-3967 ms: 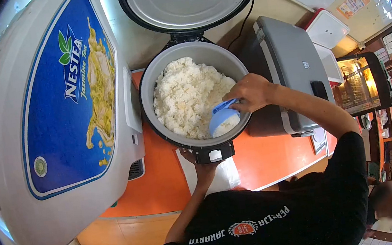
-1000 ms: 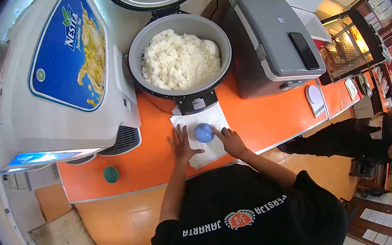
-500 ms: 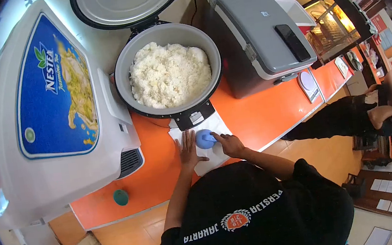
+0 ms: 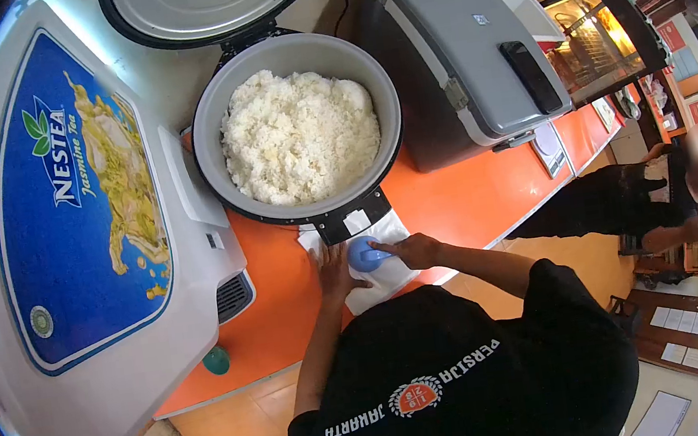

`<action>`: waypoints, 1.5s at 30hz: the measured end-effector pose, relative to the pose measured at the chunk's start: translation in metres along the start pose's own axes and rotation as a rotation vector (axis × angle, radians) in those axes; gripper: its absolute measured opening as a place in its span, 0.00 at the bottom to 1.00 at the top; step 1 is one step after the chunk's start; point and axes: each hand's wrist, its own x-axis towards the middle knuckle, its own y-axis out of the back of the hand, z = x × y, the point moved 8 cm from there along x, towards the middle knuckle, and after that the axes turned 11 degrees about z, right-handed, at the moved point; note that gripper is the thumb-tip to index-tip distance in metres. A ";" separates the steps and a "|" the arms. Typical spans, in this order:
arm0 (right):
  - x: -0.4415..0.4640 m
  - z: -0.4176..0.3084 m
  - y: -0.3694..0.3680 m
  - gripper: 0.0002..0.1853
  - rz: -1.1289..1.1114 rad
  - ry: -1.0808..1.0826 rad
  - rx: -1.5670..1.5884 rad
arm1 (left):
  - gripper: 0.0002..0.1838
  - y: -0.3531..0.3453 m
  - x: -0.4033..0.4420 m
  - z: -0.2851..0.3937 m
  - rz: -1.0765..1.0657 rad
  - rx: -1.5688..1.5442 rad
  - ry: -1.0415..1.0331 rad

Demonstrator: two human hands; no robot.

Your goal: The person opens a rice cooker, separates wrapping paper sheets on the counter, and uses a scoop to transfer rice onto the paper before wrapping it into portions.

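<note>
Blue scoop just below centre of frame, rounded side up, on white paper laid over the orange table. Mouth looks to be face down; contents hidden.

Right hand comes in from the right, fingers closed round the scoop's handle, exact grip too small to tell. Left hand flat at the paper's left side, fingers extended, thumb out towards the scoop, apart from it.

Handling, as judged: downward pressure best even and centred, rim level against the paper; a tilted rim could let grains spill out at one side. Left palm well placed to pin the sheet, since a drag on the handle could wrinkle or shift it. A straight lift would suit the moulded shape better than a sideways one.

Just above the paper, the rice cooker, lid raised at top of frame, cooked rice heaped inside. Beyond it to the right, a grey cooler box with a black phone on top. Drink dispenser fills the left; green cup at lower left. Another person at far right, well apart.
</note>
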 end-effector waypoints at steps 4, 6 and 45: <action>0.004 0.009 -0.009 0.55 -0.071 -0.116 -0.076 | 0.84 0.001 -0.002 0.000 0.102 0.030 -0.038; 0.007 0.015 -0.017 0.56 -0.041 -0.127 -0.064 | 0.88 -0.003 -0.001 -0.003 0.019 0.014 -0.015; -0.126 -0.129 0.299 0.13 1.318 0.513 -0.264 | 0.26 -0.045 -0.109 0.045 0.353 -0.164 -0.355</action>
